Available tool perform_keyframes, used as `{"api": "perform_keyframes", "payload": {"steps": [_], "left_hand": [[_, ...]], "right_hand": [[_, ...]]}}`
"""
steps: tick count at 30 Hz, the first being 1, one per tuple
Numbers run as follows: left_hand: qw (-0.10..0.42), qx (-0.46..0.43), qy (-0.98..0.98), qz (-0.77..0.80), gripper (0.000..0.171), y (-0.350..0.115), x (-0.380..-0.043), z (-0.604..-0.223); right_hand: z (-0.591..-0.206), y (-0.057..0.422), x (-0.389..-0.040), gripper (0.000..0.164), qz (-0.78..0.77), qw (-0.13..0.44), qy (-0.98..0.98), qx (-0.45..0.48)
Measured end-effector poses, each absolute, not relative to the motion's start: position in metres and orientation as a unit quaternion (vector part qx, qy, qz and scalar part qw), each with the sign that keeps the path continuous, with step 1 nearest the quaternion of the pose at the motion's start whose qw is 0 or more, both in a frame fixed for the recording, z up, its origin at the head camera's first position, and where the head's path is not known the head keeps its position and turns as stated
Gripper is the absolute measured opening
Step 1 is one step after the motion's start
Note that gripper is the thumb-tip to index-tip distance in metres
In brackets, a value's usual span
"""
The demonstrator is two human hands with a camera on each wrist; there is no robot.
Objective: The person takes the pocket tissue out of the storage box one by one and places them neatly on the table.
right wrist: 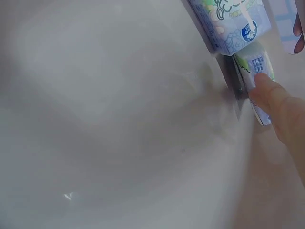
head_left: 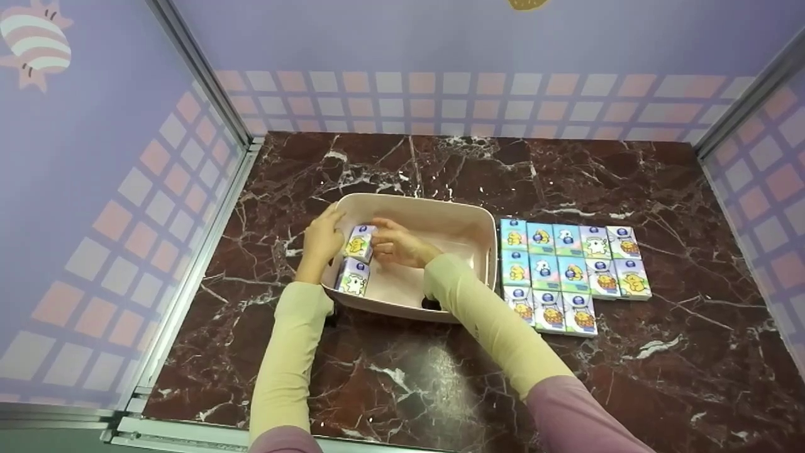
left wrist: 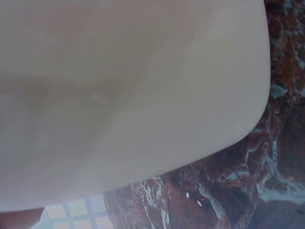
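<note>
My left hand [head_left: 322, 242] grips the left rim of a cream plastic bin [head_left: 427, 207], near its back corner. In the right wrist view, its fingertips [right wrist: 299, 43] show at the bin's handle slot. Inside the bin, my right hand [head_left: 402, 245] touches the right side of a cartoon-printed tissue pack [head_left: 360, 244] with its fingers extended. A second tissue pack [head_left: 353, 278] sits in front of that one, against the left wall. The right wrist view has a fingertip against a lilac pack [right wrist: 257, 71]. Only the bin's outer wall [left wrist: 167, 95] and a bit of finger appear in the left wrist view.
Right of the bin, several tissue packs [head_left: 556, 270] lie in tight rows, some blue and some lilac. The dark red marble tabletop [head_left: 402, 377] bears everything. Lilac checked panels [head_left: 440, 100] in metal frames enclose the back and sides.
</note>
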State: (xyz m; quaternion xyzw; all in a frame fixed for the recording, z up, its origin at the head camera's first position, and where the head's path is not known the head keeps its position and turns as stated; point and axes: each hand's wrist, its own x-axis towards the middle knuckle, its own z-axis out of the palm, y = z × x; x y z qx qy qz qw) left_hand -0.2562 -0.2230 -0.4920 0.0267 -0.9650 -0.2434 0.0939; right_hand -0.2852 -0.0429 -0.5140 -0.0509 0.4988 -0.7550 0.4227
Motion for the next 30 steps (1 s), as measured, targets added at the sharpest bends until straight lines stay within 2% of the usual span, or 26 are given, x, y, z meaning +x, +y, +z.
{"api": "perform_keyframes", "payload": {"steps": [11,22,30], "left_hand": [[0.095,0.016,-0.967,-0.238,0.045,-0.222,-0.254,-0.493],[0.083,-0.017,-0.965,-0.25,0.048,-0.221,-0.254,-0.493],[0.073,-0.004,-0.968,-0.24,0.049,-0.216,-0.245,-0.493]], "right_hand": [[-0.522,-0.049,-0.29,0.055,-0.757,0.421,0.499,-0.032],[-0.522,-0.044,-0.289,0.061,-0.693,0.453,0.56,-0.03],[-0.523,-0.043,-0.281,0.056,-0.659,0.462,0.592,-0.047]]}}
